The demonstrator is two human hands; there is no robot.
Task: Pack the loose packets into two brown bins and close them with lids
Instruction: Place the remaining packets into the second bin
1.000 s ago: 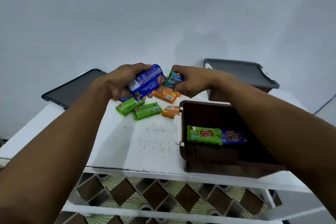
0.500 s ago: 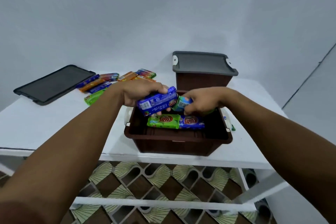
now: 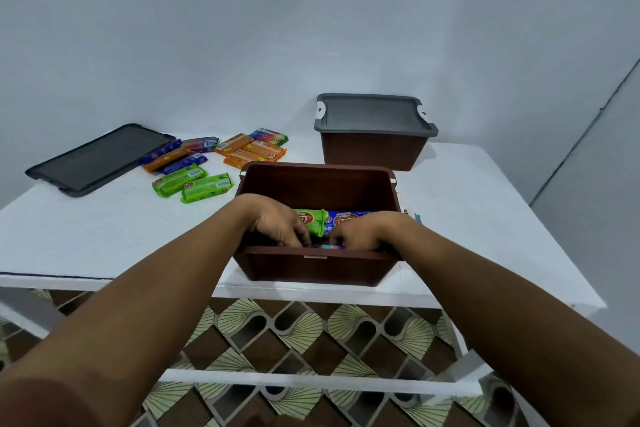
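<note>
Both grips are down inside the open bin (image 3: 318, 269), close against its near wall. The left grip (image 3: 277, 222) reaches in knuckles up, fingers curled downward. The right grip (image 3: 360, 230) sits just beside it in the same pose. Between the two a thin strip of a packet (image 3: 330, 247) shows above the near wall, right at the fingertips. The wall hides the fingertips themselves, so I cannot tell whether either grip is clamped on that packet or only pressing it down.

Just beyond the left grip a green packet (image 3: 310, 218) lies flat in the bin. It is end to end with a blue packet (image 3: 346, 218) just beyond the right grip.

Farther out, beyond the left grip and off to its left, loose packets lie on the white bench (image 3: 104, 236). Two green packets (image 3: 206, 188) lie side by side nearest the grip. A mix of blue and orange packets (image 3: 183, 162) lies past them. A cluster of orange packets (image 3: 252, 151) lies by the far left corner of the open bin. Farther left still, a dark loose lid (image 3: 97, 159) lies flat on the bench.

Beyond the right grip, behind the open bin and apart from it, stands a closed bin (image 3: 372, 152) with a grey lid (image 3: 374, 114) seated on top. A patterned floor (image 3: 304, 329) shows under the bench.
</note>
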